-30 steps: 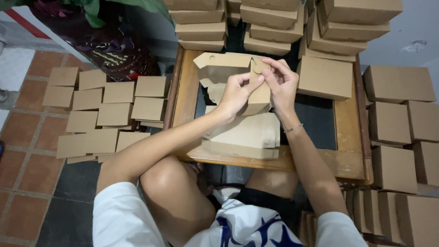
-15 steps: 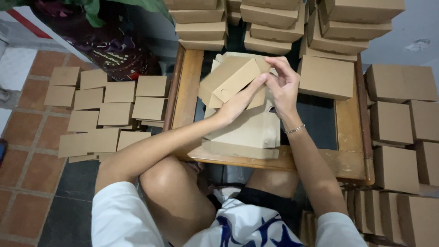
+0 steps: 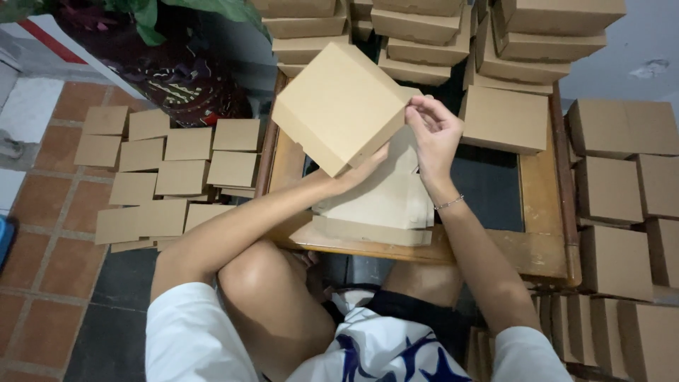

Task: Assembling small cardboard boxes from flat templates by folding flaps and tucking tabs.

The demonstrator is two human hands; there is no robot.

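I see both of my hands raised over the low wooden table [image 3: 544, 247], working one folded cardboard box [image 3: 339, 106] that sits tilted in the air above the table's far left corner, its broad top face turned toward the camera. My right hand [image 3: 433, 134] is partly closed: thumb and fingertips pinch the box's right corner, the other fingers curled loosely behind, and a thin bracelet [image 3: 450, 203] lies across that wrist. My left hand [image 3: 357, 172] comes up from below and is mostly hidden by the box; I can make out straightened fingers pressed against the lower right edge, supporting it from underneath, but I cannot tell how far the rest of that hand is closed. Directly beneath the hands, a stack of flat box blanks [image 3: 378, 205] lies on the table near its front edge. One finished box [image 3: 506, 119] rests on the table just beside my right hand, and taller piles of finished boxes [image 3: 453, 28] stand along the far side. More closed boxes [image 3: 622, 184] are packed in rows to the right of the table. On the tiled floor to the left, flat cardboard pieces [image 3: 163, 170] lie spread in overlapping rows, near a dark patterned pot [image 3: 170, 78] with green leaves.
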